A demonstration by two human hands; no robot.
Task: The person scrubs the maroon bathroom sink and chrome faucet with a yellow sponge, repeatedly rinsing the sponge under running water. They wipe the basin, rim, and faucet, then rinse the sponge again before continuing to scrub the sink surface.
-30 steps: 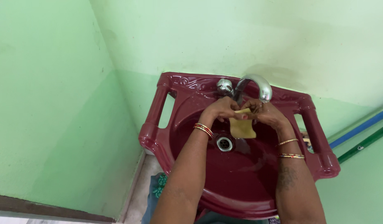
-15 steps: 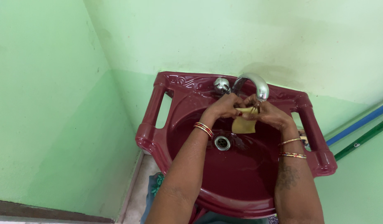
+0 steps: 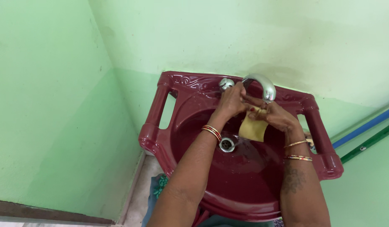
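Item: yellow cloth, small, limp and wet-looking, hanging inside the maroon washbasin just below the spout of the chrome tap. Its upper edge is being pinched at the fingers; the lower part is dangling free above the bowl, at about 3 o'clock from the drain.

Left hand: reaching up toward the tap at 12 o'clock of the bowl, fingers curled; whether it is closing on the cloth's top edge or on the tap body cannot be told, since the fingers are overlapping there.

Right hand: clenching the top of the cloth, holding it under the spout.

Fittings: the tap knob is sitting just at 9 o'clock of the spout. Bangles are showing on both wrists.

Surroundings: green walls are meeting in a corner at 9 o'clock of the basin; blue and green pipes are running along the wall at 3 o'clock.

Progress, as judged: the bowl is glistening wet near the drain, so rinsing appears to be under way. The cloth is not being wrung or set down, so rinsing out and squeezing seem left to do.
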